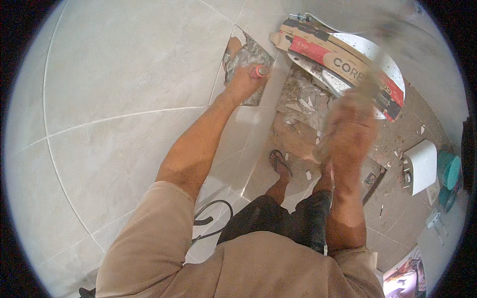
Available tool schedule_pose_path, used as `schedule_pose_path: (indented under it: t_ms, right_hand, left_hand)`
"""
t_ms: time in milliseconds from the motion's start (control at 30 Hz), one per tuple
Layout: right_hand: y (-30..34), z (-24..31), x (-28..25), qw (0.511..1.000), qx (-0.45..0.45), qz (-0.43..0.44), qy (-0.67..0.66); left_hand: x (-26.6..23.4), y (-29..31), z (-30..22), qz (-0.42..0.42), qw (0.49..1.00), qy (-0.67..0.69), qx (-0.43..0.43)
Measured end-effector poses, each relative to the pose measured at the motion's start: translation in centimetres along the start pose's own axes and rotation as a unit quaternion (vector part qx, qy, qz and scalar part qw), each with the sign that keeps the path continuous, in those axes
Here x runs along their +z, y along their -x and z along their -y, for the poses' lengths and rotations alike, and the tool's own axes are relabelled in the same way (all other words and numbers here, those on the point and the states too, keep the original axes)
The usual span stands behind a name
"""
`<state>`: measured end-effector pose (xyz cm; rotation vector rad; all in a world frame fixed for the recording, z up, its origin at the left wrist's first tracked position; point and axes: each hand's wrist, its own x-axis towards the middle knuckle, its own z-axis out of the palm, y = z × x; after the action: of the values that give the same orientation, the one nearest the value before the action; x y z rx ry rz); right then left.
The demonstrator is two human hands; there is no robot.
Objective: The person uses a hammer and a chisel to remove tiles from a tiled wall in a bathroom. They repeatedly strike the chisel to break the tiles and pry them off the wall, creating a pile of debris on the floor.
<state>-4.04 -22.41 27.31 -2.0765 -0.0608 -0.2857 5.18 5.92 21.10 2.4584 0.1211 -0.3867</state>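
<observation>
My left hand (244, 83) is stretched out against the pale tiled wall, closed around a chisel with a red end (259, 72). The chisel's tip is hidden at the edge of a broken patch (247, 52) where tile is gone and grey adhesive shows. My right hand (350, 126) is raised and heavily blurred. It grips a long tool that looks like a hammer (380, 59), smeared upward toward the top right. Its head cannot be made out.
Rubble and tile shards (300, 102) lie on the bare floor below the wall. A folded cardboard box (343, 57) rests on a round white object. My sandalled foot (279, 161), a black cable (213, 218), a white box-shaped fitting (422, 166) and a teal bucket (449, 171) are nearby.
</observation>
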Motion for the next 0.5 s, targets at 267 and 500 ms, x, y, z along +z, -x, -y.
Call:
schedule_pose_path:
  t_ms: [267,500]
  right_hand:
    - [2.0,-0.8,5.7,0.932,0.166,0.317,0.064]
    - [0.8,0.5,3.0,0.977,0.050,0.169,0.119]
  left_hand:
    - [0.7,-0.6,1.3,-0.028,0.982,-0.164,0.084]
    - [1.1,-0.7,2.2,-0.025,0.999,-0.019,0.029]
